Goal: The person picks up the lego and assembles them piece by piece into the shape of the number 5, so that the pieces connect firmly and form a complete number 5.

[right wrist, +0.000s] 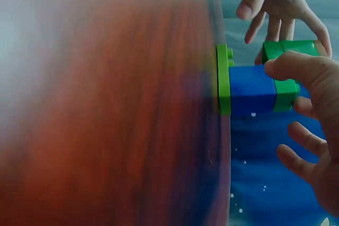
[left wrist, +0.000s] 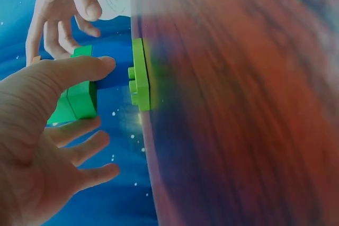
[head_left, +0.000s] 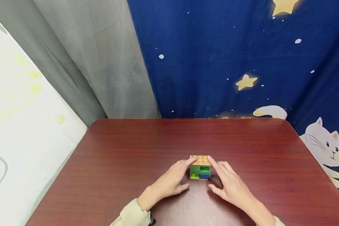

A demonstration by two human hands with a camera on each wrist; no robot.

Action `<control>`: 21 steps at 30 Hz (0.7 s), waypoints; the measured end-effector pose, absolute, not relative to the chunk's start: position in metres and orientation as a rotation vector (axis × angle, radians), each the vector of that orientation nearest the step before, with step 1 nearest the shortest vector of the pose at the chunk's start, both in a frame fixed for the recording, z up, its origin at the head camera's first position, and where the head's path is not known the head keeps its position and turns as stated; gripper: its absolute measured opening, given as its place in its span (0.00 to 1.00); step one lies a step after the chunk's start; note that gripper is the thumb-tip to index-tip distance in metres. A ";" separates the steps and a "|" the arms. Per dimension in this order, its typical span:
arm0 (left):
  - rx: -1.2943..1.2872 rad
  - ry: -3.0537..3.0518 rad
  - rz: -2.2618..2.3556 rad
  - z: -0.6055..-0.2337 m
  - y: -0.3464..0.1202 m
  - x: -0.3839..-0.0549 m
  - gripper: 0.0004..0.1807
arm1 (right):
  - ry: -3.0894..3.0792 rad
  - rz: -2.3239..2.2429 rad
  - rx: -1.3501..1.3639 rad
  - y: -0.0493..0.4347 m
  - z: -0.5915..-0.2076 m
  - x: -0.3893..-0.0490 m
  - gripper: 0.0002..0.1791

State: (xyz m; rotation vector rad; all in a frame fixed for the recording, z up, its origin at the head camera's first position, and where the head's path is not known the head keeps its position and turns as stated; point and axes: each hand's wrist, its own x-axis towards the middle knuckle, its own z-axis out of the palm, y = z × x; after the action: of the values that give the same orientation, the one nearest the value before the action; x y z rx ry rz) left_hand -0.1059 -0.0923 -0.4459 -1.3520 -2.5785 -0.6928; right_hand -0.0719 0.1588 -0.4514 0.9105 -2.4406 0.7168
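Note:
A small stack of toy building bricks stands on the table, in front of me. On top lies an orange brick with studs up; green bricks are under it. Lower comes a blue brick, on a thin light-green plate at the bottom. My left hand touches the orange brick's left end with an index fingertip, thumb apart from the stack. At the right end my right hand rests its index fingertip, the other fingers spread loosely. Neither hand's fingers curl round a brick.
The dark red wooden table reaches back to a grey curtain and a blue star-patterned curtain. A white patterned surface is at the left. The stack sits between both hands.

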 end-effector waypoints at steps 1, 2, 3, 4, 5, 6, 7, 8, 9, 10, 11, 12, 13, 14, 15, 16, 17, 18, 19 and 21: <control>-1.358 -2.585 -0.710 -0.446 -0.092 -0.106 0.54 | -2.442 0.717 0.910 0.159 -0.452 -0.073 0.50; -1.361 -2.596 -0.719 -0.446 -0.091 -0.106 0.54 | -2.444 0.707 0.907 0.159 -0.452 -0.074 0.51; -1.366 -2.608 -0.733 -0.446 -0.090 -0.107 0.54 | -2.450 0.698 0.906 0.159 -0.452 -0.075 0.52; -1.371 -2.620 -0.739 -0.447 -0.089 -0.107 0.54 | -2.450 0.690 0.910 0.159 -0.453 -0.076 0.53; -1.372 -2.634 -0.745 -0.447 -0.088 -0.108 0.54 | -2.447 0.689 0.919 0.159 -0.453 -0.077 0.54; -1.370 -2.647 -0.752 -0.447 -0.088 -0.108 0.55 | -2.450 0.678 0.919 0.159 -0.453 -0.077 0.54; -1.369 -2.652 -0.753 -0.448 -0.087 -0.109 0.56 | -2.449 0.675 0.921 0.159 -0.453 -0.078 0.55; -1.369 -2.654 -0.753 -0.448 -0.086 -0.110 0.57 | -2.448 0.669 0.923 0.159 -0.453 -0.079 0.56; -1.367 -2.653 -0.752 -0.448 -0.085 -0.110 0.57 | -2.449 0.664 0.922 0.159 -0.453 -0.080 0.57; -1.361 -2.653 -0.745 -0.449 -0.085 -0.111 0.58 | -2.448 0.657 0.920 0.158 -0.453 -0.080 0.57; -1.353 -2.655 -0.748 -0.449 -0.084 -0.111 0.58 | -2.450 0.651 0.917 0.158 -0.453 -0.080 0.59; -1.349 -2.656 -0.748 -0.449 -0.084 -0.112 0.58 | -2.457 0.640 0.910 0.157 -0.453 -0.080 0.60; -1.344 -2.660 -0.746 -0.449 -0.083 -0.112 0.58 | -2.459 0.636 0.908 0.157 -0.453 -0.080 0.61; -1.339 -2.663 -0.752 -0.450 -0.083 -0.113 0.58 | -2.466 0.629 0.906 0.156 -0.453 -0.080 0.62; -1.329 -2.670 -0.750 -0.450 -0.082 -0.114 0.58 | -2.469 0.623 0.904 0.156 -0.453 -0.080 0.62; -1.320 -2.673 -0.746 -0.450 -0.082 -0.114 0.58 | -2.472 0.618 0.905 0.156 -0.453 -0.081 0.63; -1.310 -2.673 -0.736 -0.450 -0.081 -0.115 0.58 | -2.474 0.614 0.906 0.156 -0.453 -0.081 0.64; -1.297 -2.671 -0.720 -0.451 -0.080 -0.116 0.58 | -2.479 0.616 0.909 0.155 -0.454 -0.082 0.64; -1.282 -2.670 -0.697 -0.452 -0.079 -0.116 0.59 | -2.485 0.615 0.911 0.155 -0.454 -0.083 0.65; -1.250 -2.664 -0.648 -0.453 -0.078 -0.118 0.60 | -2.495 0.615 0.922 0.154 -0.455 -0.086 0.65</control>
State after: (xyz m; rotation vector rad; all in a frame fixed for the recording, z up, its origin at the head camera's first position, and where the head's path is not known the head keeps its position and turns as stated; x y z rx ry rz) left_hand -0.1180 -0.0775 -0.4533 -1.2501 -2.6640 -0.6482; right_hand -0.0858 0.1541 -0.4549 0.9218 -2.4949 0.6153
